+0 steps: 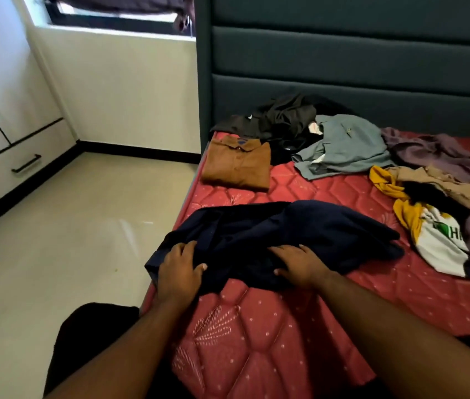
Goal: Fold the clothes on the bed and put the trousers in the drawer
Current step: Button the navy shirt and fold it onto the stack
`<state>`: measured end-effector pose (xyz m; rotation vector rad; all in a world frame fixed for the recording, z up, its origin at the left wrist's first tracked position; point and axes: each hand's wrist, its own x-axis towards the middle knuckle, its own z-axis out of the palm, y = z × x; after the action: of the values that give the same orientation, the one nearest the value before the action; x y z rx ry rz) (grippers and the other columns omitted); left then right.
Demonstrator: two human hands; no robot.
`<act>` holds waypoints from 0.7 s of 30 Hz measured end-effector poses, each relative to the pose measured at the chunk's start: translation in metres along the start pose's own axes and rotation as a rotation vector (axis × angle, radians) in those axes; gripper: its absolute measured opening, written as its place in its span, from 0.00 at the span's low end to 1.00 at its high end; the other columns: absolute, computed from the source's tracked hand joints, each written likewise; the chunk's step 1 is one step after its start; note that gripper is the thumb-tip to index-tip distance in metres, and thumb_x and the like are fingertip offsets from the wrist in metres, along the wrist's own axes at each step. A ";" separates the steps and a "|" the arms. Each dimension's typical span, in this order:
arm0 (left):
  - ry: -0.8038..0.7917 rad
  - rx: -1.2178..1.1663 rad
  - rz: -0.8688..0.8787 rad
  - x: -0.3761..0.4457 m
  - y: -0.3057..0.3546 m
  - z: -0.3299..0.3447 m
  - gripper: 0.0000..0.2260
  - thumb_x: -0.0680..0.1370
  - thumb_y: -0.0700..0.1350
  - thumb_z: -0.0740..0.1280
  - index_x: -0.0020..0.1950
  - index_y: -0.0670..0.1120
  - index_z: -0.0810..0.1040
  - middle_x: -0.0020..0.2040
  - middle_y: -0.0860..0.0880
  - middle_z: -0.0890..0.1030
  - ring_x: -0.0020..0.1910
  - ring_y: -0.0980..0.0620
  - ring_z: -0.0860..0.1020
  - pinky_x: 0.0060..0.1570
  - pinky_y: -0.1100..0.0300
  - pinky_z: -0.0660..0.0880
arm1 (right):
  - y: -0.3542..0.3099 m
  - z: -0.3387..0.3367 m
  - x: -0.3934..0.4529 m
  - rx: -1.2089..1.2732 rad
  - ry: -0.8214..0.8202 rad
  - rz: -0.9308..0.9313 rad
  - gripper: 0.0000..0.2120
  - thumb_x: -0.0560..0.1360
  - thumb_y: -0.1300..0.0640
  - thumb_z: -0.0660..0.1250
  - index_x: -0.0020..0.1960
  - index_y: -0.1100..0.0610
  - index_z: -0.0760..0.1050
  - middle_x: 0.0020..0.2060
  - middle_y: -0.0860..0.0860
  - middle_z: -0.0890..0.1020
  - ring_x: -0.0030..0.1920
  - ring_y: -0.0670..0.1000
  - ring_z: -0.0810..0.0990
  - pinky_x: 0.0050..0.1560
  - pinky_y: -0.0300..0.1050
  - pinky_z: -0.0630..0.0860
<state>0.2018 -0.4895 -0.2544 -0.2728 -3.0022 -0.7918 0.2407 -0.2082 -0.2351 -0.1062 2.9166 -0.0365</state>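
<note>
On the near part of the bed (271,341), both hands rest on a dark navy garment (271,234): the left hand (180,269) lies palm down on its left end with fingers spread and the thumb pressed against the cloth, and the right hand (300,263) lies flat on its middle, fingers stretched out; neither grip is closed round the fabric. Whether this garment is a pair of trousers cannot be told. It lies rumpled in soft folds, its long axis running across the bed from the left edge toward the right, slightly overhanging the mattress edge at the left. The mattress is red, quilted in diamond shapes with small pale dots. Further back near the left edge sits a brown collared shirt (236,165), folded into a neat rectangle with the collar toward the headboard (343,67), which is dark teal and padded in horizontal bands. Beside the shirt are unfolded heaps: black clothes (279,119), a grey-blue shirt (343,148), mauve cloth (435,156), a beige piece (444,182) and a yellow and white shirt (429,234). To the left, across a pale glossy floor (69,226), stands a white cupboard with a drawer (12,174) bearing a black bar handle.
</note>
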 end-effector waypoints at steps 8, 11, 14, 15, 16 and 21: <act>-0.121 0.241 0.018 -0.013 -0.009 0.002 0.23 0.79 0.54 0.64 0.74 0.55 0.67 0.68 0.47 0.70 0.61 0.43 0.72 0.59 0.49 0.69 | 0.038 -0.005 -0.024 0.134 -0.263 -0.039 0.07 0.80 0.48 0.60 0.45 0.49 0.72 0.50 0.54 0.81 0.52 0.56 0.80 0.49 0.47 0.70; -0.156 0.169 -0.023 -0.020 -0.008 -0.006 0.24 0.78 0.53 0.68 0.73 0.55 0.69 0.67 0.47 0.70 0.62 0.43 0.70 0.62 0.49 0.69 | 0.062 0.000 -0.061 -0.071 -0.298 -0.028 0.11 0.80 0.49 0.61 0.52 0.55 0.76 0.52 0.52 0.79 0.53 0.53 0.79 0.51 0.46 0.72; -0.136 0.062 -0.084 -0.030 -0.005 -0.013 0.26 0.75 0.53 0.72 0.70 0.53 0.69 0.65 0.45 0.71 0.62 0.42 0.70 0.62 0.46 0.71 | 0.052 0.005 -0.065 -0.006 0.322 -0.165 0.15 0.77 0.47 0.60 0.48 0.56 0.78 0.44 0.53 0.77 0.43 0.57 0.80 0.39 0.51 0.77; -0.124 0.046 -0.109 -0.034 -0.005 -0.016 0.25 0.73 0.53 0.73 0.68 0.52 0.70 0.63 0.44 0.72 0.61 0.41 0.71 0.61 0.46 0.71 | 0.039 0.007 -0.058 -0.009 0.480 -0.253 0.15 0.75 0.47 0.60 0.49 0.56 0.79 0.44 0.53 0.78 0.42 0.58 0.80 0.39 0.51 0.78; -0.109 0.029 -0.130 -0.037 -0.004 -0.018 0.24 0.72 0.52 0.74 0.65 0.51 0.71 0.61 0.43 0.73 0.60 0.40 0.72 0.59 0.45 0.72 | 0.024 0.007 -0.047 -0.043 0.536 -0.293 0.16 0.73 0.47 0.62 0.54 0.56 0.79 0.49 0.54 0.80 0.46 0.59 0.80 0.44 0.52 0.78; -0.045 0.108 -0.155 -0.064 -0.006 -0.031 0.22 0.69 0.51 0.76 0.56 0.50 0.68 0.52 0.47 0.76 0.53 0.43 0.74 0.52 0.48 0.75 | -0.012 0.008 -0.007 0.004 -0.044 -0.073 0.28 0.76 0.50 0.65 0.74 0.49 0.62 0.73 0.44 0.67 0.74 0.46 0.62 0.73 0.53 0.52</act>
<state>0.2632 -0.5201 -0.2341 -0.0568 -3.1253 -0.6373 0.2505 -0.2201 -0.2411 -0.2105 2.8677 -0.0510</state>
